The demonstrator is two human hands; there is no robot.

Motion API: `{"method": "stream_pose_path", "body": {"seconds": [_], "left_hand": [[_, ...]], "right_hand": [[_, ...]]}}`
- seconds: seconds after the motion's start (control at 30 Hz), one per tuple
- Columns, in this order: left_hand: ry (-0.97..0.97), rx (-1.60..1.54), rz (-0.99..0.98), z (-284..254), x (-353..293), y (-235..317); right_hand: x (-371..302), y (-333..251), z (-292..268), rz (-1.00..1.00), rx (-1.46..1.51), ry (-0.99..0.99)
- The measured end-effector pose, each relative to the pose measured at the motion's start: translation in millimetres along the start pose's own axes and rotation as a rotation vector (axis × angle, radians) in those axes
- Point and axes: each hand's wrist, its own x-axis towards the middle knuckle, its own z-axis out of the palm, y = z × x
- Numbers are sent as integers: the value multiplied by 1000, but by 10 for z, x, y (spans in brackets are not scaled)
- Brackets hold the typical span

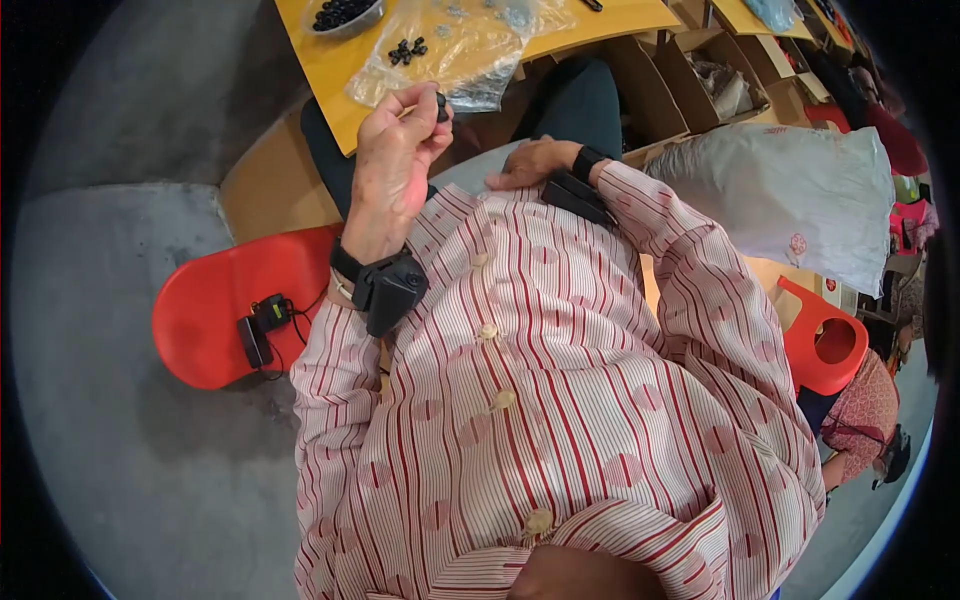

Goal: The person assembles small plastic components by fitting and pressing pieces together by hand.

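Striped shirt (570, 420) nearest; black piece (442, 108) in left hand (393, 150), between fingertips (429, 93).

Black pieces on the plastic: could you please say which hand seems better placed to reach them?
Probably the left hand: it is nearer the black pieces, though pinching a dark object; the right hand sits farther back.

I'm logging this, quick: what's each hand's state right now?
Left hand: closed on a small black piece.
Right hand: palm hidden; can't tell whether open or closed.
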Motion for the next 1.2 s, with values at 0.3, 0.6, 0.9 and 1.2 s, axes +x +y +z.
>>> {"method": "stream_pose_path", "body": {"seconds": [0.3, 0.6, 0.9, 1.2], "left_hand": [[-52, -66, -39, 15, -21, -14], [-70, -14, -94, 185, -35, -53], [-88, 61, -119, 396, -120, -121], [-119, 52, -119, 541, -250, -113]], "right_hand": [[-557, -9, -190, -245, 671, 9], [-1357, -269, -388, -375, 673, 698], [-1632, -842, -459, -621, 287, 939], [-1563, -820, -450, -420, 346, 1037]]}}
